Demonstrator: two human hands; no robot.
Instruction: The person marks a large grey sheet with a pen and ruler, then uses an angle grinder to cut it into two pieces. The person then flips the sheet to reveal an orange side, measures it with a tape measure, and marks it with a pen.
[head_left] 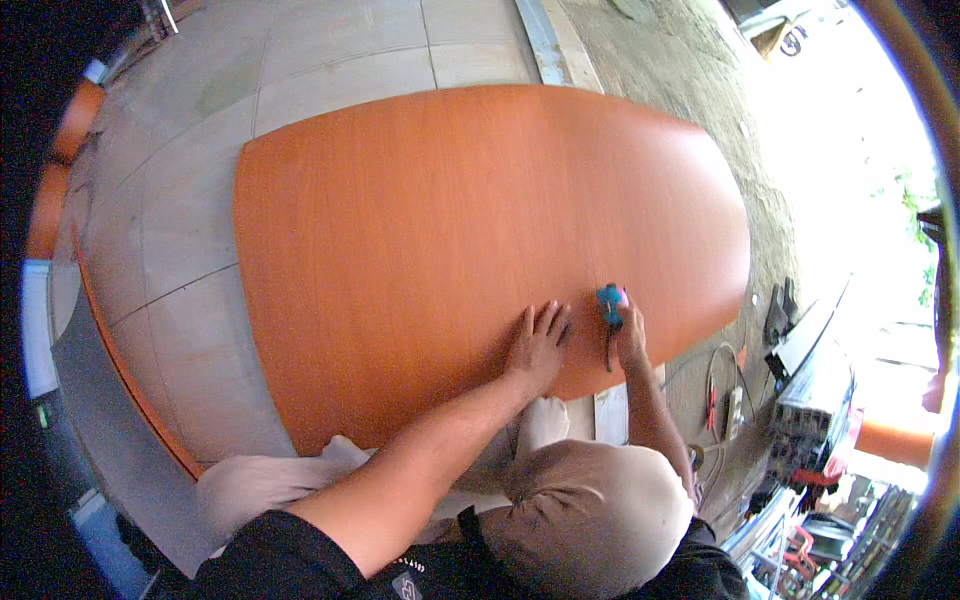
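A large orange-brown wood-grain panel [440,230] lies flat on the floor in front of me. My left hand [540,350] rests on its near part, palm down with the fingers spread. To the right of it, my right hand [631,335] is closed round a small teal hand tool [609,300], held at the panel's surface. A dark part of the tool hangs toward me below the teal part; its exact kind cannot be made out. My bent knee [600,510] in light trousers is close to the panel's near edge.
Grey floor tiles [190,230] extend left of the panel, rough concrete [690,90] to its right. A curved dark board with an orange edge [130,420] is at the left. A power strip [735,413], a red-handled tool [711,405] and metal profiles [815,410] lie at the right.
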